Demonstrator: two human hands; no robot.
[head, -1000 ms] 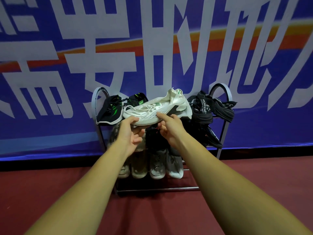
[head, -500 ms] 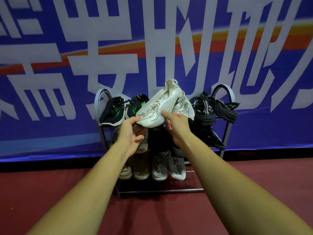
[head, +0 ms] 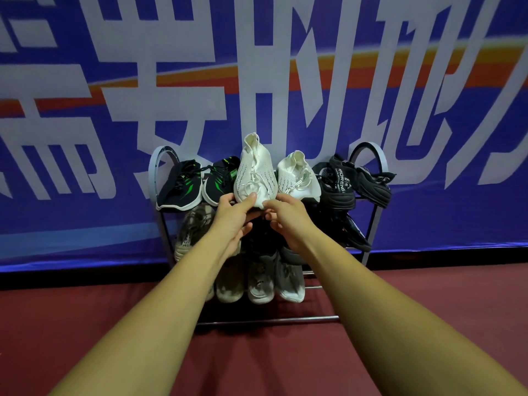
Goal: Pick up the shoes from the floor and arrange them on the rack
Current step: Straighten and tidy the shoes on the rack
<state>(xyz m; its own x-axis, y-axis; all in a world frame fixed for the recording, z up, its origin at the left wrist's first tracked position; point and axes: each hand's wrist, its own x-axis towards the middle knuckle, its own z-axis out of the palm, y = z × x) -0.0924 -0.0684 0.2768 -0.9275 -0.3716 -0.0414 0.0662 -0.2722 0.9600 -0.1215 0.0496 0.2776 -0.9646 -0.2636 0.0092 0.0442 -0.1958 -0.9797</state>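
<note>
A white knit shoe (head: pixel 255 174) stands toe-down, heel up, on the top tier of the metal shoe rack (head: pixel 374 155). My left hand (head: pixel 233 217) pinches its toe with thumb on top. My right hand (head: pixel 288 215) holds the toe from the right, fingers curled under it. Its white mate (head: pixel 297 177) rests just to the right on the same tier. Black-and-green shoes (head: pixel 197 184) sit at the left, black shoes (head: pixel 351 181) at the right.
Lower tiers hold grey and beige shoes (head: pixel 260 278) and a black shoe (head: pixel 353 232). The rack stands on a dark red floor (head: pixel 428 295) against a blue banner wall (head: pixel 85 138) with large white characters.
The white shoe turned from lying sideways across the top tier to pointing toe-down toward me, beside its mate. Both hands shifted to its toe.
</note>
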